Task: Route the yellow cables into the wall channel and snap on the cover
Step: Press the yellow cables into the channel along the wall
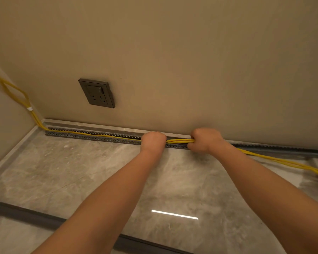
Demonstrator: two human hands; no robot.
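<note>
A bundle of yellow cables [180, 140] comes down the left wall, enters a grey slotted channel [92, 137] along the foot of the back wall, and trails off over the floor to the right. My left hand [152, 141] is closed over the cables at the channel's middle. My right hand [205, 140] grips the same bundle a little to the right, just above the channel. Left of my hands the cables lie inside the channel. To the right they run outside it. No cover is in sight.
A dark wall socket [97, 93] sits on the back wall above the channel. A white tie [29, 108] binds the cables near the left corner. The polished grey stone floor [81, 171] has a dark strip [26, 214] along its near edge.
</note>
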